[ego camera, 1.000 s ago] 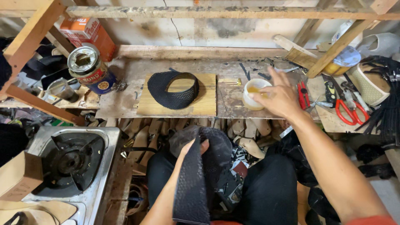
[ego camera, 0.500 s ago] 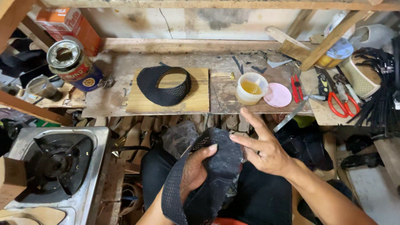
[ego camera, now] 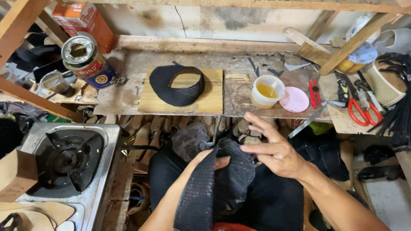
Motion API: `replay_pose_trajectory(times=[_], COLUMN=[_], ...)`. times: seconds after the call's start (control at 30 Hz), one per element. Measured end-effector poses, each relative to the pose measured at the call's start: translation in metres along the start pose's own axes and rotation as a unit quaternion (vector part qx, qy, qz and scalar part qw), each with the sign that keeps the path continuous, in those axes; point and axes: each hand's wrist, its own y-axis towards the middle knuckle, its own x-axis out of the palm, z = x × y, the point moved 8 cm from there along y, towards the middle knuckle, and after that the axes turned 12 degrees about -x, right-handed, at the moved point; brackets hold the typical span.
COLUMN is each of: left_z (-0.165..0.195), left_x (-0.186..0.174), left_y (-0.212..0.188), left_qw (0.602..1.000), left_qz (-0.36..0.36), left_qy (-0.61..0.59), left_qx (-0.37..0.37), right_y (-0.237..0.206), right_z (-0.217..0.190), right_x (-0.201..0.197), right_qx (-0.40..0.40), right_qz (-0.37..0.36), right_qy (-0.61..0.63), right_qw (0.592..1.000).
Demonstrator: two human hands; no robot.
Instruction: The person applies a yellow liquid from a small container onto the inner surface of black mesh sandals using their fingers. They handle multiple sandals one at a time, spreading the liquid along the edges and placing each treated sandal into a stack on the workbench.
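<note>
My left hand (ego camera: pixel 214 161) holds a black woven shoe upper (ego camera: pixel 216 188) over my lap, the piece draped over the hand and wrist. My right hand (ego camera: pixel 274 147) hovers just to its right with fingers spread, fingertips touching the upper's top edge. On the bench ahead, a second black woven upper (ego camera: pixel 177 85) lies on a small wooden board (ego camera: pixel 212 100). To its right stands a plastic cup of yellow glue (ego camera: pixel 266 91) with its pink lid (ego camera: pixel 294 99) lying beside it.
A tin can (ego camera: pixel 85 62) and an orange box (ego camera: pixel 83 21) stand at the back left. Red scissors (ego camera: pixel 361 110), red clippers (ego camera: pixel 314 92) and a knife (ego camera: pixel 309 122) lie at right. A gas stove (ego camera: pixel 64 164) sits lower left. Wooden struts (ego camera: pixel 25 25) cross overhead.
My right hand left the glue cup, now uncovered with the lid beside it, and came back to the upper. My left hand raised and turned the upper.
</note>
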Motion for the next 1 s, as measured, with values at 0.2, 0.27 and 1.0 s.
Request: replay_pose_trajectory(times=[0.2,0.27,1.0], left_z=[-0.009,-0.011,0.016], left_x=[-0.014,-0.022,-0.002], left_y=[0.005,0.018,-0.012], left_qw=[0.999,0.999,0.985], left_qz=[0.016,0.043,0.152], left_qy=[-0.027,0.020,0.015], left_qx=[-0.001,-0.023,0.085], right_y=[-0.008,-0.009,0.010], right_z=[-0.004,-0.003,0.000], right_x=[-0.007,-0.002,-0.014], right_qx=[-0.021,-0.022,0.039], right_qz=[0.052,0.043,0.063], right_qy=[-0.059,-0.098,-0.216], right_qw=[0.997,0.994,0.974])
